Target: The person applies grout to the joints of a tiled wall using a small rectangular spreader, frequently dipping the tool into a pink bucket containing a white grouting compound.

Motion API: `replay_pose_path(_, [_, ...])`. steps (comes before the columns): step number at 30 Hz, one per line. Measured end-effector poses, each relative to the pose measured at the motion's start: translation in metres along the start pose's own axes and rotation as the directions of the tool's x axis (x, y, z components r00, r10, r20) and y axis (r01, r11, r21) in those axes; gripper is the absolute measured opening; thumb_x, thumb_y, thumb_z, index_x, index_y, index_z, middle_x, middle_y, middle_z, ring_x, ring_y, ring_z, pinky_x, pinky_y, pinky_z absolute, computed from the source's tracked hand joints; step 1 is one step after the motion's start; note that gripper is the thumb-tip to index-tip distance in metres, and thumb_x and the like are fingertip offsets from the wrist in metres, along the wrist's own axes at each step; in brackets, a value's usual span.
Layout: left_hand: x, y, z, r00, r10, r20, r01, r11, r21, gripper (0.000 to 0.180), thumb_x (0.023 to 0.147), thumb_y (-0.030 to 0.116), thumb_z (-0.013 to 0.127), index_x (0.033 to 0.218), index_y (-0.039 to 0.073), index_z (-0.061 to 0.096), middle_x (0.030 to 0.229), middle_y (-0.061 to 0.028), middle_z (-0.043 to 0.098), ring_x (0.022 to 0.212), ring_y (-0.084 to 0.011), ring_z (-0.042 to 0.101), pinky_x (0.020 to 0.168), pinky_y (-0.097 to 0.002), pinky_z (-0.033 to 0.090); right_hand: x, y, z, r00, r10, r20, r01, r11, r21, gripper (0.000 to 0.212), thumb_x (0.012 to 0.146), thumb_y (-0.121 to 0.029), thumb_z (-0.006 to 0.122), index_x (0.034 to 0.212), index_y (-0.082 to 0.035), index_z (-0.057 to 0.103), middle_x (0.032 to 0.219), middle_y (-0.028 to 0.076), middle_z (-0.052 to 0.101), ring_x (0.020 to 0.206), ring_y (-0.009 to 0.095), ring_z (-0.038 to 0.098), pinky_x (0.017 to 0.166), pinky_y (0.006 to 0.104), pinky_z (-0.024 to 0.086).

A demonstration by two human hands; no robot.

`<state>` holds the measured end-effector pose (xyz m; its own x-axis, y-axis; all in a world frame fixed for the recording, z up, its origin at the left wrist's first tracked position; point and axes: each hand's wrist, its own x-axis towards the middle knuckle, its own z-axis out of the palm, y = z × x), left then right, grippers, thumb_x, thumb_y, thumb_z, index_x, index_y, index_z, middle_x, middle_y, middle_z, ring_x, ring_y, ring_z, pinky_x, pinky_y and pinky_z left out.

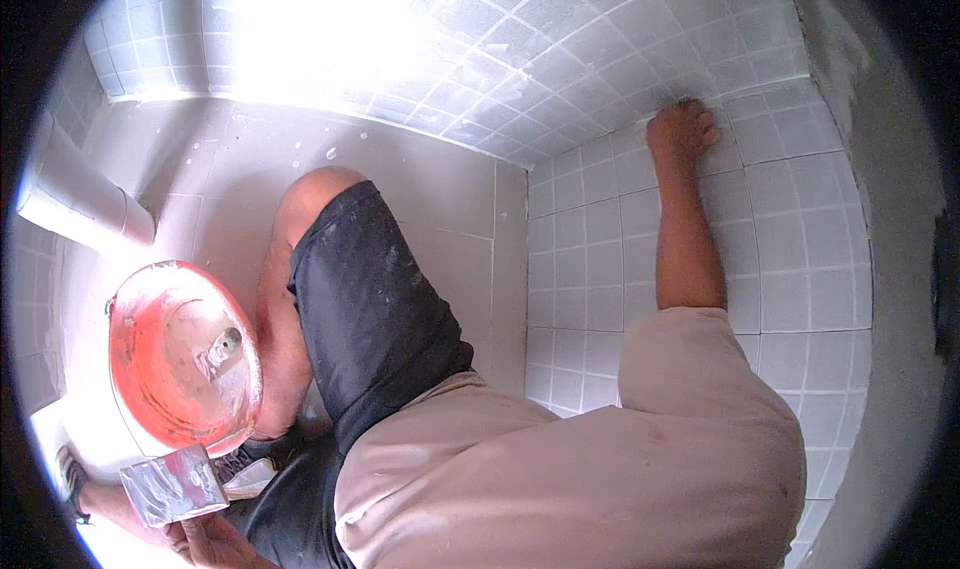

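At the lower left, my left hand (208,541) grips a flat rectangular spreading tool (176,486) from below. Its broad face is smeared with white and grey paste; its exact kind does not show. Just beyond it stands a red bucket (150,369), coated inside with pale paste. A small metal-looking piece (224,347) lies in that paste. My right arm reaches far out to the upper right, where my right hand (685,131), fingers curled, presses at the joint between two tiled surfaces (790,194). Whatever those fingers hold is hidden.
A thick white pipe (85,197) rises behind the bucket. Strong glare washes out part of the far tiled wall (480,19). My bent knee (325,194) is close beside the bucket. Bare grey plaster (905,169) borders the tiles on the right.
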<state>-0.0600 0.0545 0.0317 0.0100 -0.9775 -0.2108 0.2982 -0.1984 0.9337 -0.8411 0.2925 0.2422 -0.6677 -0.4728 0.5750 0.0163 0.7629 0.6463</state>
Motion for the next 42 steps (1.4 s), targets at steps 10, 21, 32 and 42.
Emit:
replay_pose_path(10, [-0.038,0.028,0.065,0.985,-0.066,-0.162,0.061,0.998,-0.035,0.064,0.081,0.008,0.066,0.137,-0.010,0.040,0.134,-0.0238,0.053,0.122,-0.0340,0.054,0.105,-0.0453,0.043,-0.060,-0.094,0.050,0.756,-0.361,0.546,0.383,0.920,0.079,0.034,0.094,-0.025,0.051,0.108,-0.001,0.071,0.129,0.017,0.056,0.122,0.035,0.047,0.097,0.0538,0.035])
replay_pose_path(21, [-0.039,0.028,0.089,0.996,0.041,-0.075,-0.044,0.998,-0.033,0.039,0.091,0.007,0.056,0.126,-0.008,0.050,0.121,-0.0188,0.062,0.113,-0.0270,0.061,0.100,-0.0385,0.046,-0.167,-0.225,-0.283,0.584,-0.603,-0.543,0.345,-0.421,0.839,0.036,0.084,-0.003,0.064,0.120,-0.007,0.067,0.099,0.011,0.064,0.099,0.028,0.057,0.091,0.0391,0.044])
replay_pose_path(32, [-0.022,0.001,0.103,0.989,-0.132,-0.064,0.123,0.985,-0.122,0.032,0.093,0.007,0.058,0.123,-0.002,0.053,0.118,-0.0096,0.060,0.107,-0.0194,0.059,0.098,-0.0332,0.043,-0.249,-0.323,-0.382,-0.260,-0.818,-0.513,0.815,-0.471,0.338,0.025,0.086,-0.014,0.059,0.107,-0.005,0.070,0.102,0.012,0.066,0.106,0.027,0.059,0.091,0.0409,0.044])
replay_pose_path(42, [-0.019,-0.019,0.085,0.968,-0.243,0.058,0.250,0.939,-0.237,0.036,0.091,0.009,0.061,0.125,-0.001,0.054,0.110,-0.0079,0.065,0.095,-0.0166,0.063,0.085,-0.0316,0.050,-0.224,-0.335,-0.403,-0.150,-0.838,-0.525,0.835,-0.391,0.386,0.020,0.083,-0.012,0.059,0.097,-0.001,0.069,0.102,0.020,0.064,0.098,0.035,0.065,0.084,0.0466,0.052])
